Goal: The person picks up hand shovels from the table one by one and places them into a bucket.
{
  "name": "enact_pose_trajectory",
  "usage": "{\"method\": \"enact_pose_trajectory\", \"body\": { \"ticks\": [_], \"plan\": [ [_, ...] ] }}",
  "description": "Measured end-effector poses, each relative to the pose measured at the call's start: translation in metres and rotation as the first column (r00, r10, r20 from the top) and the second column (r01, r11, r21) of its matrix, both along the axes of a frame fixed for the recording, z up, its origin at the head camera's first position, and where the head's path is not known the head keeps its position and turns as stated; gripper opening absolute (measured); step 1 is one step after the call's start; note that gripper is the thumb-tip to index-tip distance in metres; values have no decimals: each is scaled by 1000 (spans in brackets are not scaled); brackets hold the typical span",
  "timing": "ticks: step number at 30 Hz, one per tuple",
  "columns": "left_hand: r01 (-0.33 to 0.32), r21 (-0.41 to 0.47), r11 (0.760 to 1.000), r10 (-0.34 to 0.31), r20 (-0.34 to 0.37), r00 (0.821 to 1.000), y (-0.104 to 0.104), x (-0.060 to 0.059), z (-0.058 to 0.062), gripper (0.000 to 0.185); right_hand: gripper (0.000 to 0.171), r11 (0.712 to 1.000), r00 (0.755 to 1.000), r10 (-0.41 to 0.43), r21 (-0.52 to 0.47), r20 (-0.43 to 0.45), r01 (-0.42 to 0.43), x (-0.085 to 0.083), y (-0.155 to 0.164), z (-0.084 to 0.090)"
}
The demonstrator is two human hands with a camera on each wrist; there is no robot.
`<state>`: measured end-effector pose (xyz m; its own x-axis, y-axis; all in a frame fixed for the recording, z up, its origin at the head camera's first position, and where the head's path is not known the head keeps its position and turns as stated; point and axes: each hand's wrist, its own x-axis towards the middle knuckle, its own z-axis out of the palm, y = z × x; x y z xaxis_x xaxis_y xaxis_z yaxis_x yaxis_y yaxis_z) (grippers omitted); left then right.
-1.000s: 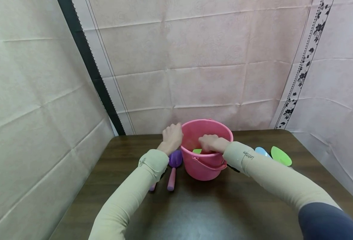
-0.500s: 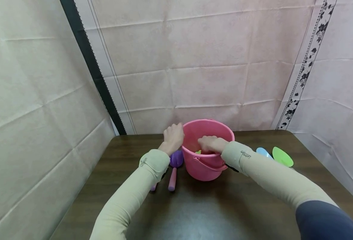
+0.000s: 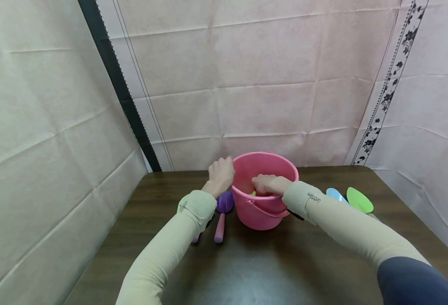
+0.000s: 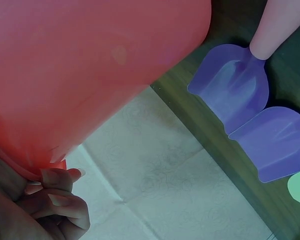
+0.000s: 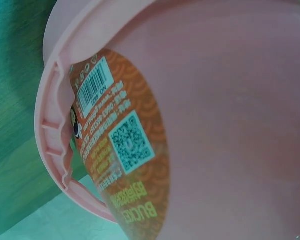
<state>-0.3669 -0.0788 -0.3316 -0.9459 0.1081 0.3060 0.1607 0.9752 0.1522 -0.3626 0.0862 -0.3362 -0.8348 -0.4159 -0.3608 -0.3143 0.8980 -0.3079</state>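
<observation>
My left hand pinches the rim of the bucket. My right hand reaches inside the bucket; its fingers are hidden, so its grip I cannot tell. The orange label inside reads "BUCKET". A scoop lies left of the bucket.

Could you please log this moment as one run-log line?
left hand: grips pink bucket rim | right hand: inside bucket | purple scoops: on table

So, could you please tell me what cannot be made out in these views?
- Right hand fingertips: head view, hidden inside the pink bucket; what they hold is unclear.
- Bucket contents: only a green sliver shows.
- Second purple scoop: head view, behind the left sleeve.
- Label text: right wrist view, too small.
</observation>
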Motion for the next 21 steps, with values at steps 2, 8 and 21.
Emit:
{"method": "enact_pose_trajectory", "body": {
  "ticks": [2, 8, 21],
  "plan": [
    [0, 1, 1000, 0, 5, 1000, 0, 0, 0, 11, 9, 1000, 1000, -3, -13, 11, 3, 0, 0, 0],
    [-5, 5, 1000, 5, 8, 1000, 0, 0, -1, 12, 8, 999, 1000, 7, -48, 11, -7, 0, 2, -1],
    [-5, -5, 1000, 5, -5, 1000, -1, -2, -2, 12, 24, 989, 893, 34, -117, -449, -96, 4, 27, 34]
  ]
}}
